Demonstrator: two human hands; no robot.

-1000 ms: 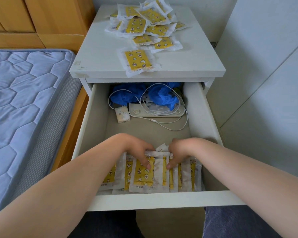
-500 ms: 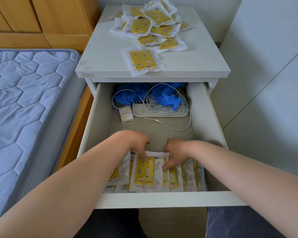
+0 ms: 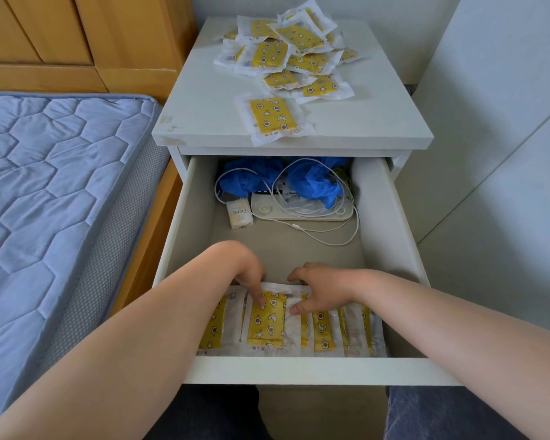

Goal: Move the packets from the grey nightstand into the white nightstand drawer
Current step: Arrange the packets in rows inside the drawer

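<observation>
Loose packets [image 3: 286,63] on nightstand top [image 3: 204,109]

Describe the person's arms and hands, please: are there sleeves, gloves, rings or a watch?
The left arm and the right arm are bare as far up as the frame shows; no sleeve edge is in view. The left hand and the right hand wear no gloves, and no watch, bracelet or ring is visible.
</observation>
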